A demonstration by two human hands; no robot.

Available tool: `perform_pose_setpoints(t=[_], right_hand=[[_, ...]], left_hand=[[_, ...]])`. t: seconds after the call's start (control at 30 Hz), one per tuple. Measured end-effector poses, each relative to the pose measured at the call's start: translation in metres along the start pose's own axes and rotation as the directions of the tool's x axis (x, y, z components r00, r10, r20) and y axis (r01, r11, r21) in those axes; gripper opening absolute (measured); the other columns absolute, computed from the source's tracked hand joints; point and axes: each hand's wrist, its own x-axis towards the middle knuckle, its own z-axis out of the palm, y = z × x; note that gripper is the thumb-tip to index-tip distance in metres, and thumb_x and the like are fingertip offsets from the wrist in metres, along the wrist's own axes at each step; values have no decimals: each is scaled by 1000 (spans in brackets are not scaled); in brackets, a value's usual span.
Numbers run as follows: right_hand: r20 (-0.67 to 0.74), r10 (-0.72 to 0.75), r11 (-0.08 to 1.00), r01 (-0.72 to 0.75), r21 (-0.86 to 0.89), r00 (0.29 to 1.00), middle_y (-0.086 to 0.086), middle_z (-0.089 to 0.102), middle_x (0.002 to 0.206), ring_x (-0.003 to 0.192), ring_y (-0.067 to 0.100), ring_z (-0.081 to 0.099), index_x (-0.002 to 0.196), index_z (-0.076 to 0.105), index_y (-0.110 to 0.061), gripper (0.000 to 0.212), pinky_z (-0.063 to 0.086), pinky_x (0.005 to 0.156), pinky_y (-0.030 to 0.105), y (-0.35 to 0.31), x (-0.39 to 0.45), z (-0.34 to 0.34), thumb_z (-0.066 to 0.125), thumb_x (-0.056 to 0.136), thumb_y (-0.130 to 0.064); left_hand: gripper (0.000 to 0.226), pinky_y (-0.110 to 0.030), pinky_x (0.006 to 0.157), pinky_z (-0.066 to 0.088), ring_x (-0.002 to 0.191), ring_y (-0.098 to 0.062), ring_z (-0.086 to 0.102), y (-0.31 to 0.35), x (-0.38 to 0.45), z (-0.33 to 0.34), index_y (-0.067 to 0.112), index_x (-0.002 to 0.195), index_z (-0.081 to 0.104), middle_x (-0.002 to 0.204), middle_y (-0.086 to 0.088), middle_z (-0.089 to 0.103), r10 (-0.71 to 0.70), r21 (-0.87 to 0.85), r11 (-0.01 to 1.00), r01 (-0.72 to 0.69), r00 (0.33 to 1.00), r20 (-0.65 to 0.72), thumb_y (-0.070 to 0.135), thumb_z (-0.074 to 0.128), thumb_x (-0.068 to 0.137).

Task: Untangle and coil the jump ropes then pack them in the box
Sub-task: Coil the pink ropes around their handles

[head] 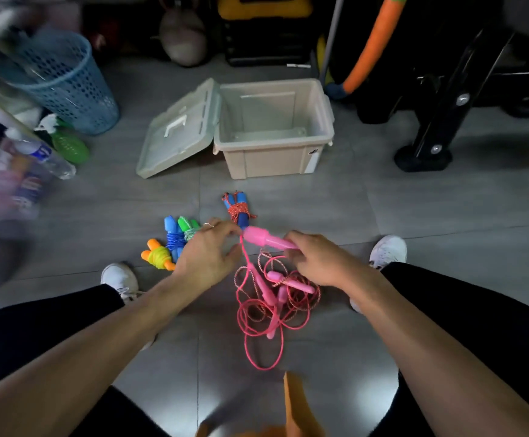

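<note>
My right hand [315,261] grips a pink jump-rope handle [261,238] held above the floor. My left hand [208,250] pinches the pink cord where it leaves that handle's end. Below them a tangle of pink ropes [268,305] with more pink handles lies on the tiles. Several coiled ropes lie beside it: an orange-handled one with yellow cord [158,254], a blue one [172,236], a green one [189,230] and a blue-handled one with red cord [237,209]. The beige box [272,159] stands open behind them, nothing inside, its lid [179,129] hinged back to the left.
A blue mesh basket [68,80], a green spray bottle [68,143] and a plastic water bottle [52,159] crowd the left. A black stand [427,152] and an orange foam tube [373,42] are at the right. My white shoes [387,250] flank the ropes.
</note>
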Motion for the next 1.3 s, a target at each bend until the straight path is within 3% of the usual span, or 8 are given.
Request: perform_pose_setpoints(t=[0.13, 0.3, 0.5, 0.6, 0.83, 0.97, 1.2, 1.3], right_hand=[[46, -41, 986, 33, 162, 998, -12, 62, 85, 64, 2, 61, 107, 53, -28, 12, 43, 57, 16, -16, -33, 11, 46, 99, -22], [-41, -97, 985, 102, 139, 994, 1, 70, 88, 76, 18, 62, 109, 63, -19, 15, 40, 57, 20, -20, -56, 28, 56, 95, -19], [-95, -13, 978, 32, 205, 995, -5, 72, 100, 91, 12, 67, 105, 69, -16, 16, 45, 69, 13, -4, -55, 29, 59, 92, -16], [-173, 28, 977, 10, 215, 984, -10, 66, 106, 93, 5, 61, 115, 66, -21, 27, 42, 72, 11, 0, -46, 26, 60, 90, -16], [-127, -92, 912, 135, 387, 988, -8, 59, 132, 114, 8, 57, 126, 56, -42, 44, 46, 93, 18, -28, -29, 30, 62, 85, -26], [13, -69, 905, 57, 421, 998, 13, 73, 81, 80, 36, 70, 86, 62, -28, 16, 56, 80, 55, -38, -29, 34, 54, 80, -41], [-167, -4, 988, 29, 149, 986, -7, 61, 63, 58, 13, 55, 76, 57, -19, 21, 42, 56, 33, -16, -41, 19, 52, 94, -29], [-351, -75, 966, 155, 205, 933, -11, 58, 61, 55, 12, 50, 80, 58, -28, 20, 39, 54, 30, -17, -47, 13, 51, 98, -27]], left_hand=[[26, -34, 68, 57, 65, -13, 65, 12, -29, -15, 14, 86, 72, 79, -4, 72, -355, -465, 733, 497, 862, 361, 37, 62, 91], [29, -32, 74, 59, 85, -21, 72, 17, -45, -6, 11, 99, 72, 94, -9, 74, -293, -755, 414, 508, 860, 418, 35, 70, 81], [18, -36, 76, 59, 77, -26, 70, 13, -38, -2, 9, 105, 55, 88, -13, 71, -358, -520, 721, 458, 889, 286, 20, 62, 92], [21, -29, 68, 51, 78, -21, 62, 3, -38, -14, 27, 98, 56, 85, 1, 66, -48, 13, 999, 46, 994, 101, 33, 70, 83], [47, -14, 84, 40, 89, 0, 49, 6, -32, -27, 25, 122, 64, 102, 25, 48, 385, 23, 923, -385, 923, 12, 11, 66, 78], [41, -10, 71, 44, 72, 0, 55, 3, -31, -31, 26, 114, 67, 85, 23, 61, 228, -85, 965, -247, 956, -185, 14, 62, 75], [13, -28, 68, 51, 73, -23, 69, -17, -8, -46, 23, 95, 55, 83, 0, 70, -480, -469, 844, 261, 758, -442, 23, 65, 85], [14, -33, 72, 53, 78, -29, 68, -20, -4, -47, 20, 88, 62, 89, -12, 71, -447, -309, 882, 356, 840, -308, 6, 57, 87]])
